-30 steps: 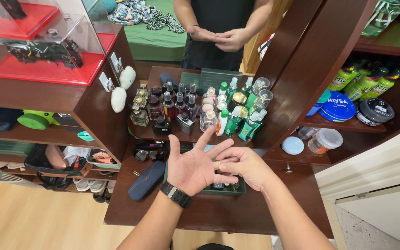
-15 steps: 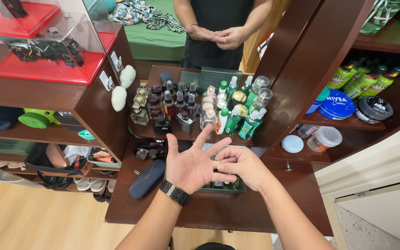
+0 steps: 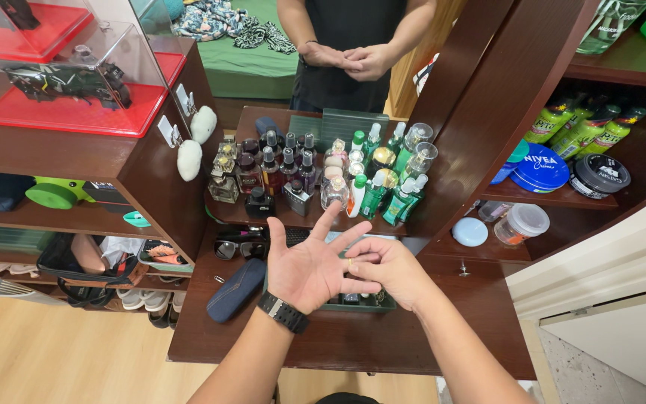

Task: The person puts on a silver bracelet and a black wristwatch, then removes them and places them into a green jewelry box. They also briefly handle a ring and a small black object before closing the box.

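My left hand (image 3: 306, 271) is held palm up over the dark wooden shelf (image 3: 338, 343), fingers spread wide. A black watch (image 3: 283, 312) sits on its wrist. My right hand (image 3: 392, 271) comes in from the right and pinches a small gold ring (image 3: 351, 262) on one of the left hand's fingers. Under both hands lies a shallow green tray (image 3: 364, 305) with small items, mostly hidden by the hands.
Several perfume and green bottles (image 3: 315, 176) crowd the shelf behind. Sunglasses (image 3: 237, 247) and a blue case (image 3: 236, 289) lie to the left. Another person (image 3: 353, 52) stands opposite with clasped hands. Jars and a blue tin (image 3: 540, 168) fill the right shelves.
Both hands keep the same pose, with the right fingers still at the ring. Only the view has drifted slightly.
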